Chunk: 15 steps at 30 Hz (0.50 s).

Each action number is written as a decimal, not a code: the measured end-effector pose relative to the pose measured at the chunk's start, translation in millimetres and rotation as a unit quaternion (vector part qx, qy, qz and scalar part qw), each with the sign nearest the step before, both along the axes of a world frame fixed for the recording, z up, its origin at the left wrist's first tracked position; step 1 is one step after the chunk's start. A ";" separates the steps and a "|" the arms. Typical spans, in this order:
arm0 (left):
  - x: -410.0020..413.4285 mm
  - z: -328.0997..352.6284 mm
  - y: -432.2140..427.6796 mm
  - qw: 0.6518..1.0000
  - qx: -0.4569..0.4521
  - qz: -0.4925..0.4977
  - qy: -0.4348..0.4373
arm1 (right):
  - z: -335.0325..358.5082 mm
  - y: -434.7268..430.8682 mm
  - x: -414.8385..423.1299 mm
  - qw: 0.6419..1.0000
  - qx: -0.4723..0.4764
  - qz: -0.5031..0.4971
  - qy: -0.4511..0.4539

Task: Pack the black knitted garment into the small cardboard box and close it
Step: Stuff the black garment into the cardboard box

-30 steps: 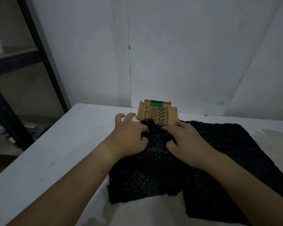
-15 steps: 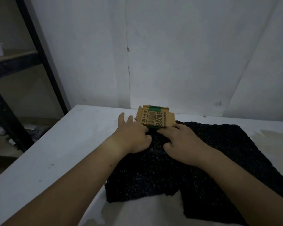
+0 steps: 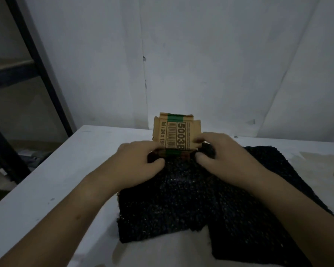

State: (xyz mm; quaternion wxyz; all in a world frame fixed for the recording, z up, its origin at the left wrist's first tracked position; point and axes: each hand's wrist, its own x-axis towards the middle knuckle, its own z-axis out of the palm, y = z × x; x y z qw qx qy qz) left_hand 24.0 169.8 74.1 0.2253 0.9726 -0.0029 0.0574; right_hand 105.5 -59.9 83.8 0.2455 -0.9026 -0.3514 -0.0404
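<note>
A black knitted garment (image 3: 191,199) lies spread on the white table (image 3: 52,189). At its far edge stands a small brown cardboard box (image 3: 176,132) with a barcode, the number 50038 and a green band; one flap stands up. My left hand (image 3: 137,160) grips the box's near left corner, fingers curled over the garment's edge. My right hand (image 3: 220,153) pinches the box's right side, with a bunch of black knit under its fingers. How much of the garment is inside the box is hidden by my hands.
A white wall (image 3: 201,64) rises right behind the box. A dark metal shelf frame (image 3: 39,70) stands to the left beyond the table's edge. Pale stains (image 3: 316,166) mark the table at the right.
Both hands have moved up from the garment's edge onto the box. The box flap now stands more upright, and the camera has come closer.
</note>
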 end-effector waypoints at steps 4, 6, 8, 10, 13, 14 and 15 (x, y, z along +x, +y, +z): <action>-25.0 -30.6 14.3 0.997 -0.059 -0.033 -0.045 | -13.2 -29.6 -25.1 0.997 -0.047 -0.055 0.014; -24.6 -42.7 14.5 0.995 -0.064 -0.036 -0.068 | -25.8 -27.8 -34.0 0.998 -0.040 -0.048 0.030; -24.6 -49.8 12.0 0.994 -0.059 -0.033 -0.084 | -32.1 -23.6 -38.7 0.999 -0.027 -0.044 0.005; -25.9 -56.3 10.0 0.994 -0.044 -0.027 -0.101 | -33.2 -21.1 -42.7 0.998 -0.021 -0.048 -0.017; -27.8 -61.0 6.4 0.992 -0.042 -0.019 -0.120 | -35.2 -19.5 -42.2 0.999 -0.001 -0.038 -0.022; -27.9 -62.2 5.0 0.991 -0.045 -0.017 -0.123 | -35.2 -19.0 -40.5 0.999 -0.001 -0.047 -0.012; -28.1 -63.3 3.4 0.991 -0.046 -0.016 -0.125 | -35.5 -18.2 -36.9 0.998 0.000 -0.064 0.012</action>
